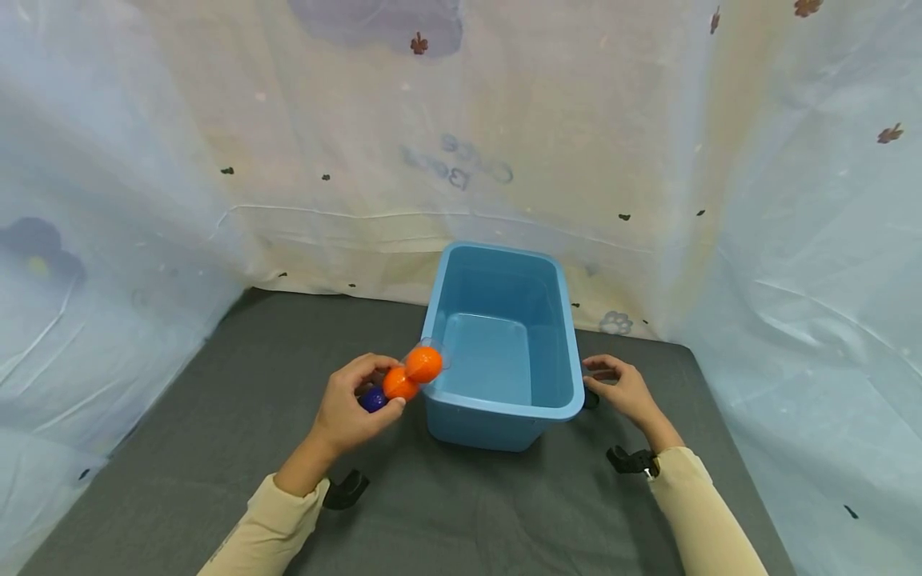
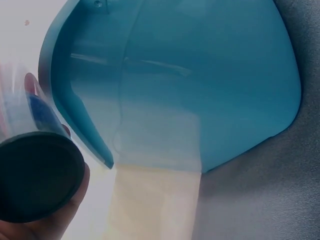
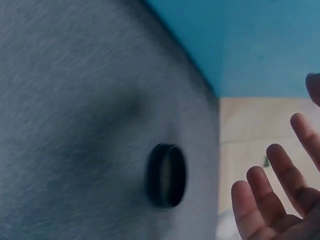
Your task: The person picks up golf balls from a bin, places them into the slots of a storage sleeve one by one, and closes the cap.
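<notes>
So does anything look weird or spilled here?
Just the black ring-shaped piece beside the blue bin: it looks tipped on its edge, loose near the right hand. I can't tell if it's touching the table.

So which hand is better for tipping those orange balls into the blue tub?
Probably the left hand: it's gripping the clear container with the orange balls, close to the blue tub's rim. The right hand holds nothing, on the tub's other side, near a black ring.
</notes>
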